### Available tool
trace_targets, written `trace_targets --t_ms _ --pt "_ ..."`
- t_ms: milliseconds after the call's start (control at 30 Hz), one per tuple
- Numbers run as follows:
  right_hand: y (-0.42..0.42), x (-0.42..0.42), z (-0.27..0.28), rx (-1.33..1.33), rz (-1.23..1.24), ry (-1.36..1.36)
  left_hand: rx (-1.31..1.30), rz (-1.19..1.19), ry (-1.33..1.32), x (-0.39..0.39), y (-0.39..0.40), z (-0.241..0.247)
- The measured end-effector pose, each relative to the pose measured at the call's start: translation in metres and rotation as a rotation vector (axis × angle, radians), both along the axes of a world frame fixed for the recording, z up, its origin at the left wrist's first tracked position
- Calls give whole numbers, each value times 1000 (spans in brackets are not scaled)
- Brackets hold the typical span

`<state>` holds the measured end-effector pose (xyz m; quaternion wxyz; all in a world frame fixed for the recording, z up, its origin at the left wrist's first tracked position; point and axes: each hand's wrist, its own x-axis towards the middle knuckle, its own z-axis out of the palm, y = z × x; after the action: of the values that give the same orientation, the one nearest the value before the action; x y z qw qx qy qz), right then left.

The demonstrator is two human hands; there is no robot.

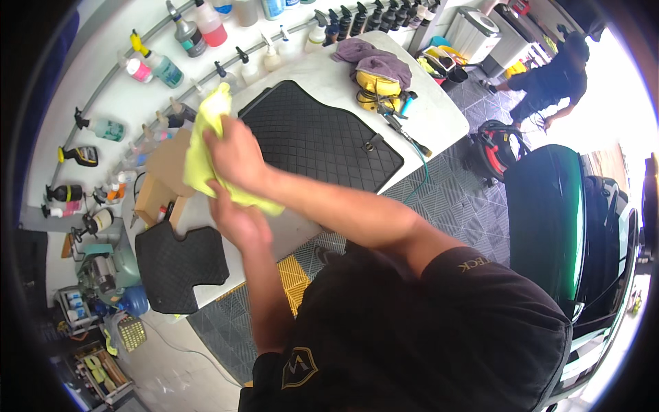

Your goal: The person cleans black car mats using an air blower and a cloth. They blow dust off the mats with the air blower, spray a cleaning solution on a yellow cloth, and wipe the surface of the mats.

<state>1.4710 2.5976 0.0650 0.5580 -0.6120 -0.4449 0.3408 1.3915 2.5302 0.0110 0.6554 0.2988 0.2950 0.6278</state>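
A yellow-green microfibre cloth [202, 154] is bunched between my hands, raised above the white table [304, 226]. My right hand [237, 154] grips the upper part of the cloth, blurred by motion. Just below, my left hand [239, 221] holds the lower edge, its fingers partly hidden by the cloth. Beyond my right forearm lies a large black car floor mat [314, 134] with quilted stitching, partly covered by the arm. A smaller black floor mat [180, 268] with a notched outline lies at the table's left end.
An open cardboard box [154, 198] stands near the smaller mat. A yellow corded machine [378, 90], a purple towel [373, 56] and a brush [406, 136] lie at the far end. Spray bottles [193, 38] hang along the wall. A person [553, 77] bends near a vacuum cleaner [497, 152].
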Motion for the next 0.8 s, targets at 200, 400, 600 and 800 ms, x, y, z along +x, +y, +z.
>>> trace_targets --t_ms 200,400,600,800 --pt "-28 -2 0 143 158 -218 -145 -175 -28 -33 35 2" --pt "13 15 41 72 114 -220 54 -2 -188 10 52 -3" --pt "90 82 12 55 139 76 175 80 20 62 71 11" --pt "-3 67 -112 -102 384 244 -303 -338 409 16 214 -95"
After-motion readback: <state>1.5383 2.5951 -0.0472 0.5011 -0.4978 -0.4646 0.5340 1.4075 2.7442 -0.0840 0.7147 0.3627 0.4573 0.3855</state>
